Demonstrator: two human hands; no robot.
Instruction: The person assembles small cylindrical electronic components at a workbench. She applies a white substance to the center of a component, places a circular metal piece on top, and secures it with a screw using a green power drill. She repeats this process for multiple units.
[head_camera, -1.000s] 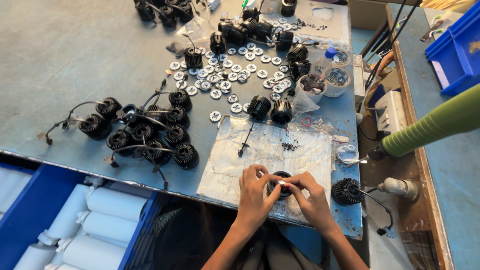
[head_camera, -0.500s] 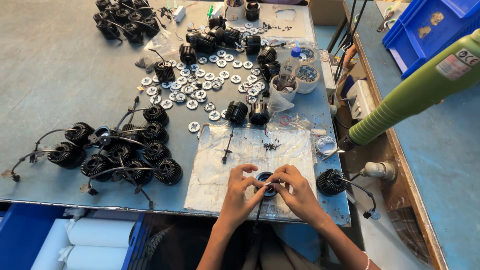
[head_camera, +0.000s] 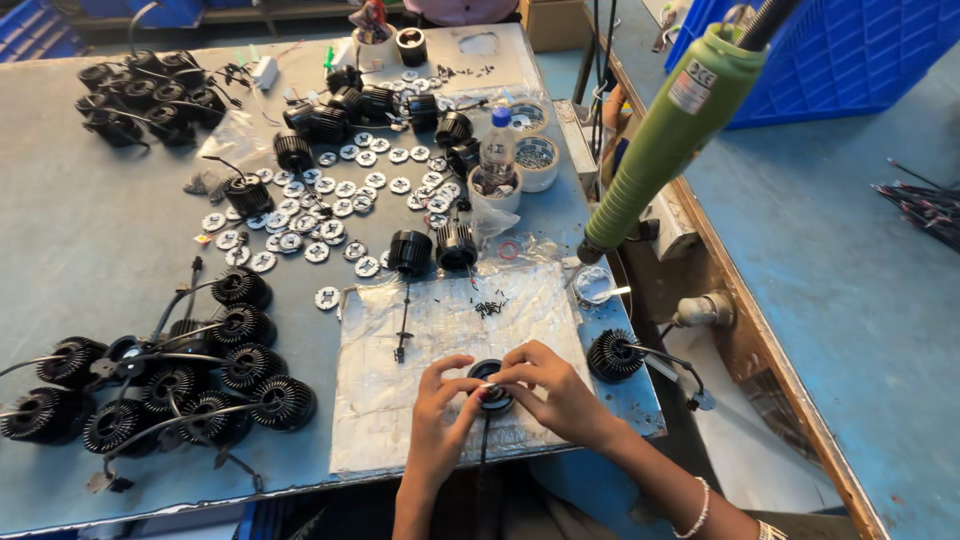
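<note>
My left hand (head_camera: 440, 410) and my right hand (head_camera: 555, 395) both pinch one small black finned lamp housing (head_camera: 489, 384) with a dark cable hanging toward me. It rests on a clear plastic sheet (head_camera: 400, 400) at the table's near edge. A little pile of black screws (head_camera: 489, 309) and a slim black tool (head_camera: 404, 325) lie on the sheet beyond my fingers. Another wired black housing (head_camera: 612, 356) sits just right of my right hand.
A green powered screwdriver (head_camera: 665, 140) hangs over the table's right side. Wired black housings (head_camera: 180, 380) cluster at near left, more (head_camera: 140, 95) at far left. Several round white discs (head_camera: 300, 215) are scattered mid-table beside a small bottle (head_camera: 497, 150) and cups. Blue crates (head_camera: 830, 60) stand at right.
The view has swung down and closer, so the table shifted in frame. Both hands stay on the same housing, fingers shifting slightly around it.
</note>
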